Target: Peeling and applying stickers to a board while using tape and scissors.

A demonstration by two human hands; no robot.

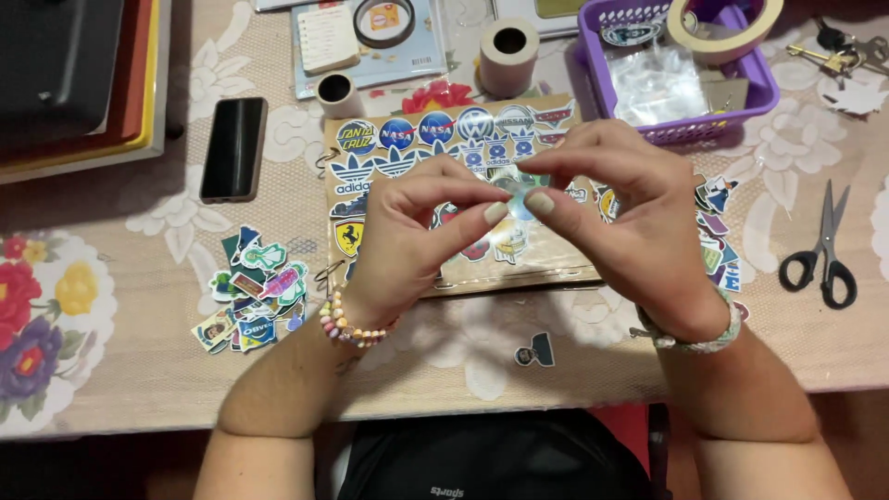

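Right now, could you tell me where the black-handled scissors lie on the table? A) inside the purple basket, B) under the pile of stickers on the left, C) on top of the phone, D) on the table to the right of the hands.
D: the scissors lie flat on the tablecloth, right of the right hand, outside the purple basket.

Sticker (515,196) between fingertips mostly covered; design not made out. Middle of sticker sheet (444,139) hidden by both hands. Tape roll (727,23) and keys (847,56) cut by top edge. Loose stickers (252,292) overlapped, too small to tell apart.
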